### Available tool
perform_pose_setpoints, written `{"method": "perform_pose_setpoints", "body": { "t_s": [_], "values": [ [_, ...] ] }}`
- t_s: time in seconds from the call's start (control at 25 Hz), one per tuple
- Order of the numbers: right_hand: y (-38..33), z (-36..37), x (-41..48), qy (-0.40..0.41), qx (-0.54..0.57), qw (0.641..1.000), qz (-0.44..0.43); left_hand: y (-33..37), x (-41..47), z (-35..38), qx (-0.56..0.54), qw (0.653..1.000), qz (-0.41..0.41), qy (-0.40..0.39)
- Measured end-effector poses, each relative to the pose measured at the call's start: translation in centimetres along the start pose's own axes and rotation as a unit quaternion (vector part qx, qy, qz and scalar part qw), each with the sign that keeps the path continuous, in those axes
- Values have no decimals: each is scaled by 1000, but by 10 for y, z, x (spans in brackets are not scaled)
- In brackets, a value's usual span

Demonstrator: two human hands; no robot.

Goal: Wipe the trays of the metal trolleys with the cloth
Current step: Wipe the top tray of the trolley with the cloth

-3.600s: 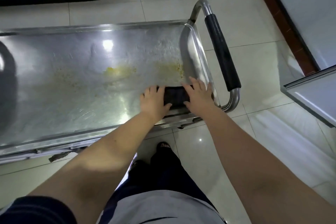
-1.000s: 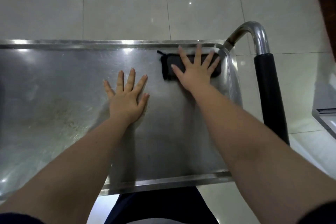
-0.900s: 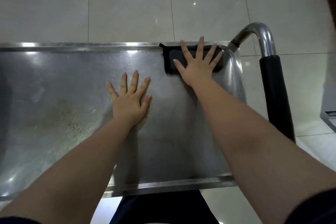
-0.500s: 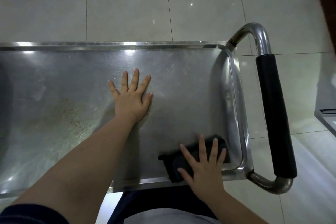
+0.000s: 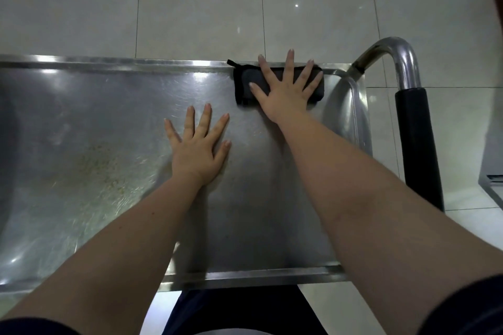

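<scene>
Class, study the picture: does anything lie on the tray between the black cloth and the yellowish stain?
Yes. The left hand rests flat on the tray, between the cloth under the right hand and the stain. Nothing else shows.

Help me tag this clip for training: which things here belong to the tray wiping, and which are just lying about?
In the job: folded black cloth, pressed flat by the right hand; shiny steel trolley tray, with the left hand flat on it; yellowish speckled residue.
Just there: black-padded steel handle; pale tiled floor; grey metal corner, far right.
</scene>
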State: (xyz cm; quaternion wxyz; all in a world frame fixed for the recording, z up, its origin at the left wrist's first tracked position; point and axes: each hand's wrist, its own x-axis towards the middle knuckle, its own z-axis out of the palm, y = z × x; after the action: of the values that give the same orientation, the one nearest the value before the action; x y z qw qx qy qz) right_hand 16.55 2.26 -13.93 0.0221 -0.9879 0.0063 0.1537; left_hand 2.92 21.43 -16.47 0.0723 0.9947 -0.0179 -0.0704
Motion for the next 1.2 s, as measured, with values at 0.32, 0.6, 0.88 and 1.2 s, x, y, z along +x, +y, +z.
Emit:
{"method": "perform_pose_setpoints", "body": {
  "t_s": [0.32,0.6,0.88,1.2],
  "values": [
    [112,-8,-2,-1,-6,994,111,3,0,-2,8,1000,2,12],
    [96,33,-111,16,6,999,27,2,1,-1,6,1000,-7,17],
    [109,79,-306,-55,25,998,-10,1,1,-2,3,1000,-4,13],
    [90,2,-15,-15,-2,999,35,1,4,5,26,1000,3,1]
  ]
}}
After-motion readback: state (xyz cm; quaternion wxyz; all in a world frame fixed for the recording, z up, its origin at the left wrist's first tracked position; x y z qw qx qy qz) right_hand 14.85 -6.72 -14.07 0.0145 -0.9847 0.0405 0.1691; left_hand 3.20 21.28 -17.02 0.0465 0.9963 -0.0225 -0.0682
